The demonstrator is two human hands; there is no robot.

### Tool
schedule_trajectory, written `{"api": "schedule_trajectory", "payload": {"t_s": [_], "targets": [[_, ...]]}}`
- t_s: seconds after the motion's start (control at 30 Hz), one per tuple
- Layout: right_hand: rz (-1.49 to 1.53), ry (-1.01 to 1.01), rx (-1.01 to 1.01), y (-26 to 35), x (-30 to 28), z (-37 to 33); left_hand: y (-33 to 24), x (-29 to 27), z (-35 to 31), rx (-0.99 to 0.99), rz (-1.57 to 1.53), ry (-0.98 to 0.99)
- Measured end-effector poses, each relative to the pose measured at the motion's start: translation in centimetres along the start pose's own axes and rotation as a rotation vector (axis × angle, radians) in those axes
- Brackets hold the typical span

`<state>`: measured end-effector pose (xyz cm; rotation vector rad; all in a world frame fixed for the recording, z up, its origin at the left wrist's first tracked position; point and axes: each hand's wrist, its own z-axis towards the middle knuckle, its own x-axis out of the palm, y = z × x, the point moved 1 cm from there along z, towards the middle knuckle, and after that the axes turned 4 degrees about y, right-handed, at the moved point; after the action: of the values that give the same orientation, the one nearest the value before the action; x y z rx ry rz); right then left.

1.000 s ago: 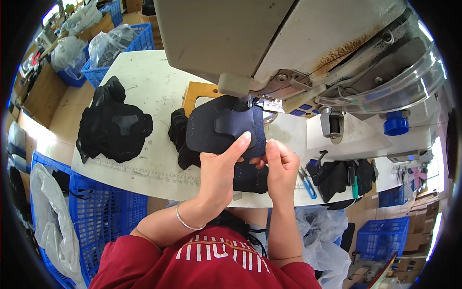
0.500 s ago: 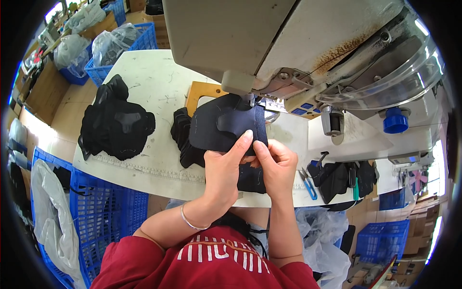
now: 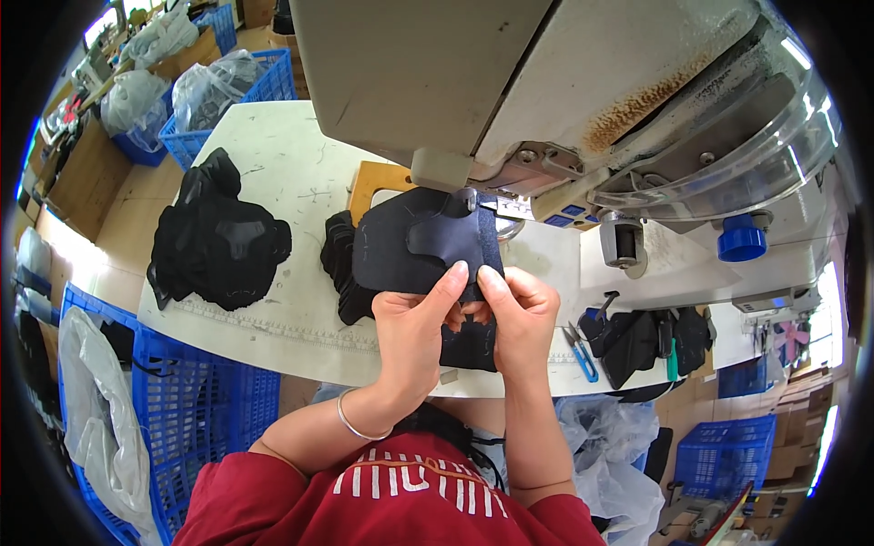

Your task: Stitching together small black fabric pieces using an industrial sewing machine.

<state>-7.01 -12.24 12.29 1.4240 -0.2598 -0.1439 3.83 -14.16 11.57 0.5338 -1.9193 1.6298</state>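
Under the head of a sewing machine (image 3: 519,136) lies a black fabric piece (image 3: 387,250) with a smooth dark patch and a fuzzy strip along its right side. My left hand (image 3: 414,314) pinches its near edge between thumb and fingers. Close beside it, my right hand (image 3: 519,314) grips the same edge near the strip, thumb on top. The fingertips beneath the cloth are partly hidden. The far end of the strip reaches the needle area. More black fabric hangs below and to the left of the piece.
At the table's left lies a pile of black fabric pieces (image 3: 223,237). Blue thread snips (image 3: 581,355) and more black pieces (image 3: 637,341) lie on the right. A blue crate (image 3: 205,391) stands at the left front, and a plastic bag (image 3: 610,455) sits below the table's right edge.
The head view has shifted slightly. Both hands keep their pinch on the fabric's near edge, with the left fingers now more curled under it. The fabric has hardly moved under the machine.
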Motion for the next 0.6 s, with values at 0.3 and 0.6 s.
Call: {"api": "schedule_trajectory", "payload": {"t_s": [0.3, 0.6], "targets": [[-0.002, -0.051, -0.017, 0.3, 0.8, 0.8, -0.5, 0.3, 1.2, 0.010, 0.022, -0.023], [0.033, -0.098, -0.078, 0.1, 2.0, 1.5, -1.2, -0.5, 2.8, 0.018, 0.084, 0.077]]}}
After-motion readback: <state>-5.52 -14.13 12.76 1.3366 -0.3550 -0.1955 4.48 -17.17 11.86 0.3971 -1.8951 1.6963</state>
